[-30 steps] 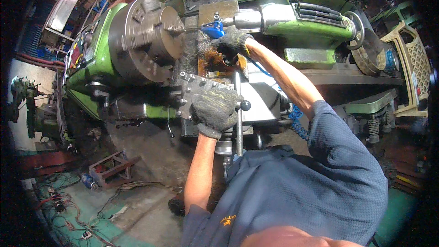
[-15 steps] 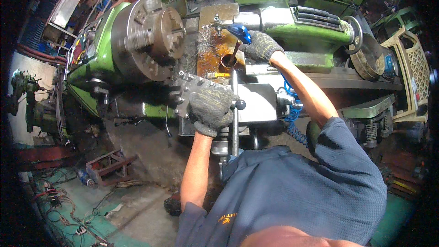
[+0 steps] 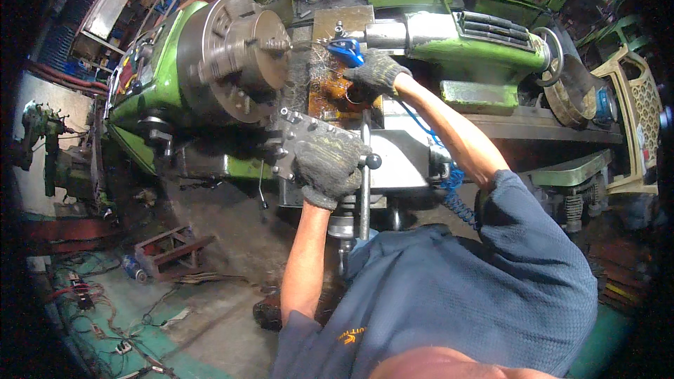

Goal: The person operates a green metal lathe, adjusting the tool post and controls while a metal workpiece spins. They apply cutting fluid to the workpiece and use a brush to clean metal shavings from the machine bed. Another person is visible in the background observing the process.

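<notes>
My left hand (image 3: 328, 167), in a dark grey knit glove, lies closed over the bolted tool post (image 3: 298, 130) of a green lathe. A short lever with a black ball knob (image 3: 373, 161) sticks out from under its fingers. My right hand (image 3: 377, 74), gloved alike, is wrapped round a blue air blow gun (image 3: 345, 51) whose front points left towards the chuck (image 3: 242, 52). The chuck looks blurred, as if turning. Beneath the right hand stands a small can (image 3: 352, 97), partly hidden. Metal shavings (image 3: 324, 70) lie on the oily brown plate next to it.
The tailstock (image 3: 456, 38) with its handwheel (image 3: 551, 56) is on the right. A blue coiled hose (image 3: 458, 200) hangs beside the carriage. An upright steel bar (image 3: 365, 196) stands by my left hand. Cables (image 3: 91, 302) and a rusty metal frame (image 3: 172, 249) lie on the floor at lower left.
My right hand has moved left with the blow gun, nearer the chuck, and now covers part of the can. My left hand stays on the tool post.
</notes>
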{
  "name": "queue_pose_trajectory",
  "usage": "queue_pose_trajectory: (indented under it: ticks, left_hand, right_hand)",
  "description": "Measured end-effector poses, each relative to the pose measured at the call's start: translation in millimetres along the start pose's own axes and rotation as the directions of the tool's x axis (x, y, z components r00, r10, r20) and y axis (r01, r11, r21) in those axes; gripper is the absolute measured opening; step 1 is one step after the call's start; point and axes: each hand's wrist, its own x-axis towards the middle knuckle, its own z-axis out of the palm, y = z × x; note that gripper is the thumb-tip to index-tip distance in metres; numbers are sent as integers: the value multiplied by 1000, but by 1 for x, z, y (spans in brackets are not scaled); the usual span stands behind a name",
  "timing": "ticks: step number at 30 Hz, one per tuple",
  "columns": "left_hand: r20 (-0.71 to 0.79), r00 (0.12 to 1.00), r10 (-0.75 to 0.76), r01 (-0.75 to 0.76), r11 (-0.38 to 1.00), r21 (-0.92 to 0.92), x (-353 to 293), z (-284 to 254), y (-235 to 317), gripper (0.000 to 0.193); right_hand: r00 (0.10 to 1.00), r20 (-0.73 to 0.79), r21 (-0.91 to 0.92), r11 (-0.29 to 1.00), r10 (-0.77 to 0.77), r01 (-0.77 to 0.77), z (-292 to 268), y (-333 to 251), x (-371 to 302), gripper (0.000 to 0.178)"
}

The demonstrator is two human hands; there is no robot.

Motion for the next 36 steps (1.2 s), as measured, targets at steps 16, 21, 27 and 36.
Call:
queue_pose_trajectory:
  ticks: [16,21,27,36]
  left_hand:
    - [-55,998,10,-12,999,-35,-4,3,-8,23]
    - [-61,997,50,-48,998,36,1,1,-3,26]
    - [-22,1000,-6,5,999,-43,0,-5,1,26]
    - [16,1000,25,-25,999,-27,3,2,-1,25]
  right_hand:
    - [923,372,705,618,96,-349,32,9,32,32]
    - [933,208,439,880,-294,180,50,56,70,19]
    - [974,218,316,949,-64,-8,31,3,45,22]
    - [999,41,202,979,7,-16,-17,29,-13,34]
